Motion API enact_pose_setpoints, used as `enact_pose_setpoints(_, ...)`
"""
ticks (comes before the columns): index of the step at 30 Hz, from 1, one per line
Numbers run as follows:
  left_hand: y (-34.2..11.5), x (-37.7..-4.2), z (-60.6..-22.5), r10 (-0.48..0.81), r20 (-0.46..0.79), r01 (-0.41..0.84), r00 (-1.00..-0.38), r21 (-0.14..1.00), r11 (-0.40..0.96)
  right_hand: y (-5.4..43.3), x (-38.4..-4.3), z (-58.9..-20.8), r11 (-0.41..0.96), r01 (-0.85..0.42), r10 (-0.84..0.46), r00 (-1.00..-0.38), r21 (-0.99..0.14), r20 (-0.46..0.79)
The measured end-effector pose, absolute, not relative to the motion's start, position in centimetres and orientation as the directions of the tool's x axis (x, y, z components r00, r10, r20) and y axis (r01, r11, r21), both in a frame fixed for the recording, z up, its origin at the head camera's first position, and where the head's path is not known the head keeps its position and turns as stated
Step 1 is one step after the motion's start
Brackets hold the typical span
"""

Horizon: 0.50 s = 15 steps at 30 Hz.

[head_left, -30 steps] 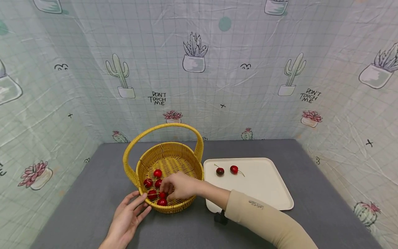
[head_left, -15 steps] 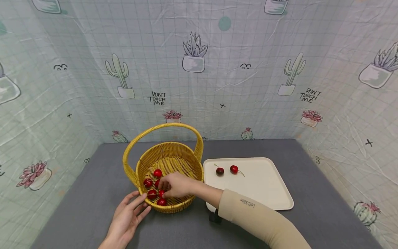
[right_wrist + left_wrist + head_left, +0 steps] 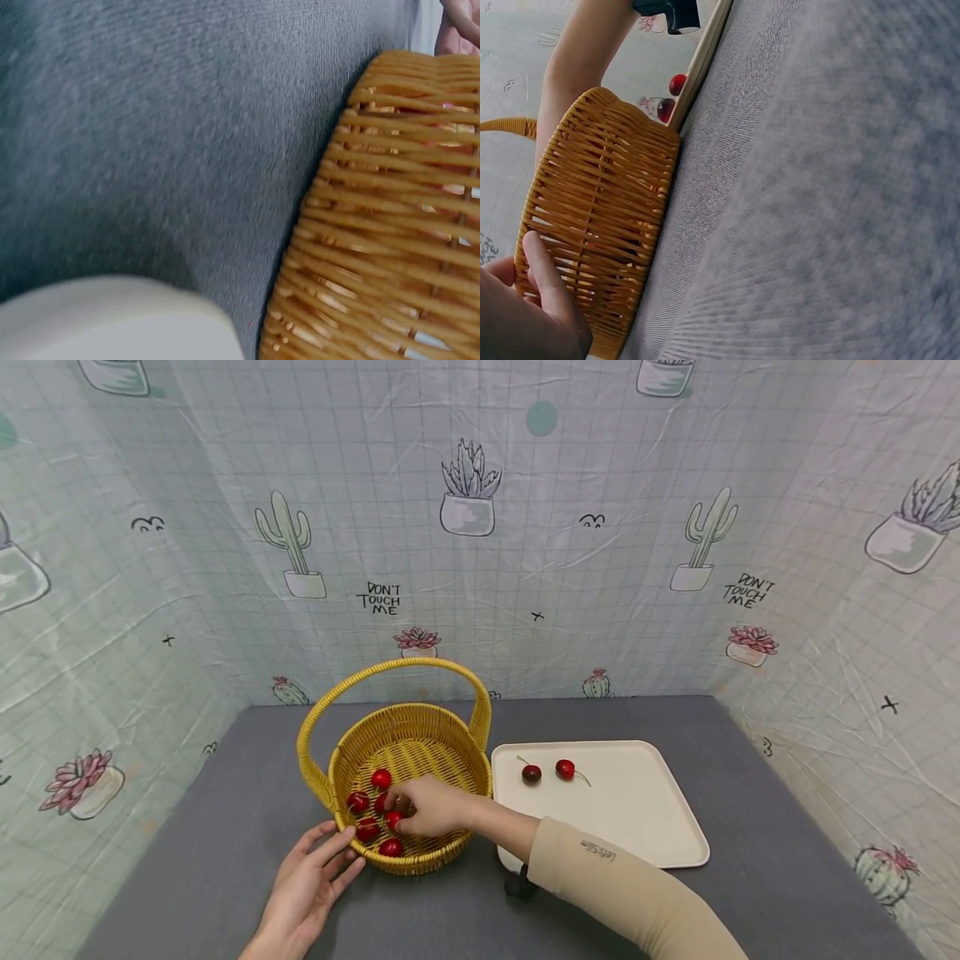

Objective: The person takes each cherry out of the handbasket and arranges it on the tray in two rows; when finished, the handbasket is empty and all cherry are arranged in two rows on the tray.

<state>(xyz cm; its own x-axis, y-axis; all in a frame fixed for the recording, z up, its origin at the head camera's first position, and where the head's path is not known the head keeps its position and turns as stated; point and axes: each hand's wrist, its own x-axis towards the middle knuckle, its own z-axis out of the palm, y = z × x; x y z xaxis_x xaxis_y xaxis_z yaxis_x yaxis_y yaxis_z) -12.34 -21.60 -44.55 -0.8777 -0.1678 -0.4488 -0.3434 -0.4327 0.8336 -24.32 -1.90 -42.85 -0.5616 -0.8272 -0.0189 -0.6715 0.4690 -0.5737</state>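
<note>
A round yellow wicker basket point(image 3: 412, 714) with a tall arched handle holds several red cherries point(image 3: 381, 779) in its near left part. My left hand point(image 3: 303, 885) holds the basket at its near left rim; in the left wrist view, a finger point(image 3: 547, 277) lies along the outside of the weave. Reaching in over the basket's right side, my right hand point(image 3: 431, 807) pinches a red cherry point(image 3: 393, 821) between thumb and fingertips, low among the others. The right wrist view shows the basket wall point(image 3: 390, 225) but hides the right fingers.
A white rectangular tray point(image 3: 615, 810) stands just right of the basket. Two stemmed cherries lie near its back left, a dark one point(image 3: 531, 774) and a redder one point(image 3: 565, 769). Grey cloth covers the table point(image 3: 225, 827), with a patterned curtain around it.
My right hand has shifted slightly left inside the basket, and its fingertips have closed on a cherry. The left hand and the basket stay in place.
</note>
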Motion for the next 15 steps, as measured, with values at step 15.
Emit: enact_pose_setpoints(15,-21.6,-12.5,-44.8,-0.167,-0.449,-0.342,-0.878,0.832,-0.438,0.3,-25.3,-41.7,0.427,-0.657,-0.816,-0.576,-0.622,0.048)
